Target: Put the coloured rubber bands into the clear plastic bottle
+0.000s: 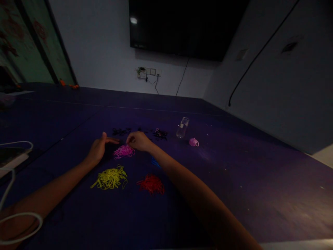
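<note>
A small heap of pink rubber bands (123,151) lies on the dark purple surface between my two hands. My left hand (98,150) is open at its left, thumb raised and fingers stretched toward the heap. At the heap's upper right edge, my right hand (138,141) is closed with fingertips pinched together; whatever is in them is too small to make out. Black bands (121,132) lie scattered just beyond the hands, and another black cluster (160,134) has a pink band on it. Nearer to me are yellow bands (110,177) and red bands (151,184). My right forearm partly covers some blue bands (155,162).
A clear bottle (182,127) lies right of the black cluster, with a pink cap (193,142) beside it. White cable loops (20,217) cross the left edge over my forearm. A wall with sockets (149,72) and a large dark screen (182,27) stands behind.
</note>
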Action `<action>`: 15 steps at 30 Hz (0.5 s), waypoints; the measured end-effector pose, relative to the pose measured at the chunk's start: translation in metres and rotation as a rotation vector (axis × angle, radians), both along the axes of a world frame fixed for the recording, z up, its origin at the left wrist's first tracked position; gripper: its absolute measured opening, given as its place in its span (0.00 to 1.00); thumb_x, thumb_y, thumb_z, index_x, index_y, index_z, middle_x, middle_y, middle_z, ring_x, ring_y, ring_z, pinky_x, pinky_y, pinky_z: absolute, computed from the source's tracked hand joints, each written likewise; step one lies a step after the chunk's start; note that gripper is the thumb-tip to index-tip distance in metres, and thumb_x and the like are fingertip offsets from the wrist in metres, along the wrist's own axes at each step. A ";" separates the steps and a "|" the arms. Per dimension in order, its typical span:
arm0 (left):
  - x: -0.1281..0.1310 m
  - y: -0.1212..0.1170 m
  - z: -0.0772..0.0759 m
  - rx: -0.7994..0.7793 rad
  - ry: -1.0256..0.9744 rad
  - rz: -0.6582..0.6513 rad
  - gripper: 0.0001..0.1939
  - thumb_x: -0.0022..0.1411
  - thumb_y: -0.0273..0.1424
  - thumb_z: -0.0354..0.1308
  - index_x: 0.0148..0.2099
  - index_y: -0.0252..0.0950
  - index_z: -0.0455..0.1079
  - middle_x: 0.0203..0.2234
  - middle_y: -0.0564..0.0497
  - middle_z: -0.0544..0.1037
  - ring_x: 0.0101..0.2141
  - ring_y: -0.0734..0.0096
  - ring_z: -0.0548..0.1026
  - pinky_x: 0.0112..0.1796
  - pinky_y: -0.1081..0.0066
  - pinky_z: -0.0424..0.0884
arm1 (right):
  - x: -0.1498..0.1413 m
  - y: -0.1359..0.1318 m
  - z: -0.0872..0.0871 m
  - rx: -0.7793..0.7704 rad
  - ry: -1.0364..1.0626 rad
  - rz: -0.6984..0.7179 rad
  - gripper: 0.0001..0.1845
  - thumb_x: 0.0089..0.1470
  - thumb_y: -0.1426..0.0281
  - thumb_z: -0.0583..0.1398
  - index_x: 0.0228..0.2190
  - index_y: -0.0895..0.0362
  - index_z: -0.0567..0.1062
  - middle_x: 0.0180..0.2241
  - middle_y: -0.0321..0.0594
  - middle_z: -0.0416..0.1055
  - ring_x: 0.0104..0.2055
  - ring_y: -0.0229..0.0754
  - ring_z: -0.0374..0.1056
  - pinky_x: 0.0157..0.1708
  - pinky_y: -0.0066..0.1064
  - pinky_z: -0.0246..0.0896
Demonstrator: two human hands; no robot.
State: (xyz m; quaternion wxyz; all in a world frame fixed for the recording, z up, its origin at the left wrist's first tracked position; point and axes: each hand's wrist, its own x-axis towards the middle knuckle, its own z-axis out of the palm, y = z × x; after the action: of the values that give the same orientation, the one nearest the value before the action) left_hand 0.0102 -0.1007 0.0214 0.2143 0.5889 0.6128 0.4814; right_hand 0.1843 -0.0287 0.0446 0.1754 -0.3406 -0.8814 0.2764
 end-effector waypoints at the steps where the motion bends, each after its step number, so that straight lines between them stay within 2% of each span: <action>1: 0.000 0.000 0.000 -0.002 -0.011 0.002 0.40 0.58 0.58 0.28 0.24 0.40 0.75 0.35 0.47 0.81 0.43 0.56 0.75 0.52 0.59 0.62 | -0.001 0.000 -0.001 -0.027 0.022 -0.002 0.09 0.48 0.81 0.57 0.31 0.60 0.75 0.33 0.38 0.76 0.35 0.33 0.71 0.33 0.18 0.63; 6: 0.000 0.003 -0.002 0.004 -0.048 -0.013 0.39 0.59 0.58 0.29 0.23 0.41 0.75 0.34 0.47 0.81 0.42 0.55 0.75 0.51 0.57 0.63 | 0.004 0.014 -0.002 -0.330 0.341 0.012 0.18 0.47 0.88 0.50 0.35 0.62 0.73 0.30 0.39 0.75 0.29 0.31 0.71 0.32 0.22 0.67; 8: 0.000 0.003 -0.002 0.013 -0.041 -0.021 0.40 0.59 0.58 0.29 0.23 0.41 0.75 0.34 0.47 0.81 0.42 0.55 0.76 0.51 0.57 0.63 | 0.010 0.023 0.002 -0.338 0.374 -0.035 0.20 0.47 0.88 0.50 0.37 0.61 0.73 0.31 0.40 0.76 0.30 0.31 0.71 0.33 0.23 0.68; 11: 0.000 0.003 -0.002 0.024 -0.017 -0.018 0.40 0.59 0.57 0.28 0.23 0.41 0.75 0.34 0.46 0.81 0.42 0.55 0.75 0.51 0.57 0.63 | 0.028 0.039 0.010 -0.161 0.289 -0.177 0.20 0.47 0.87 0.52 0.39 0.61 0.74 0.36 0.43 0.76 0.35 0.34 0.72 0.36 0.23 0.67; 15: 0.000 0.002 -0.002 0.025 -0.010 -0.016 0.40 0.60 0.57 0.29 0.24 0.39 0.75 0.35 0.46 0.81 0.43 0.56 0.75 0.50 0.58 0.63 | 0.064 0.059 0.015 0.168 -0.028 -0.444 0.17 0.48 0.83 0.55 0.38 0.61 0.77 0.40 0.44 0.75 0.44 0.39 0.71 0.44 0.24 0.63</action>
State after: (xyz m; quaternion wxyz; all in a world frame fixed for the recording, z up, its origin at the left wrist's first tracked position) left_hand 0.0102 -0.0986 0.0197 0.2139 0.5941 0.6007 0.4903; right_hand 0.2482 0.0305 0.0594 0.2475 -0.5140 -0.8071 0.1520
